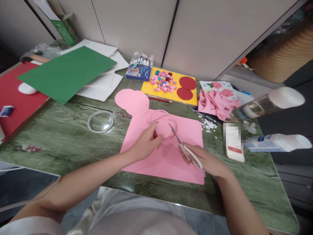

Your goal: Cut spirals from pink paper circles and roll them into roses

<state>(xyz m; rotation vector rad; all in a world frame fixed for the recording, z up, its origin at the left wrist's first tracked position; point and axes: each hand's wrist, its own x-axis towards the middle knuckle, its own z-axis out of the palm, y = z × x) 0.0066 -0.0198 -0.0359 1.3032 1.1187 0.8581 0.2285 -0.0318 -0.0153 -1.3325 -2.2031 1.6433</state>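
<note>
My left hand [145, 143] pinches a round pink paper piece [163, 128], holding it just above a large pink paper sheet [168, 156] on the green table. White-handled scissors [186, 147] are gripped in my right hand [207, 161], their blades pointing up-left to the edge of the pink round. A curled pink strip [161, 114] trails from the round piece. A cut pink circle [132, 101] lies at the sheet's far left corner.
A tape ring [100, 121] lies left of the sheet. Behind are a yellow board [149, 87] with small coloured discs and red circles [187, 83], a marker box [139, 71], green paper [68, 71], a red board [14, 98], pink scraps [215, 101], and glue bottles [269, 104] at right.
</note>
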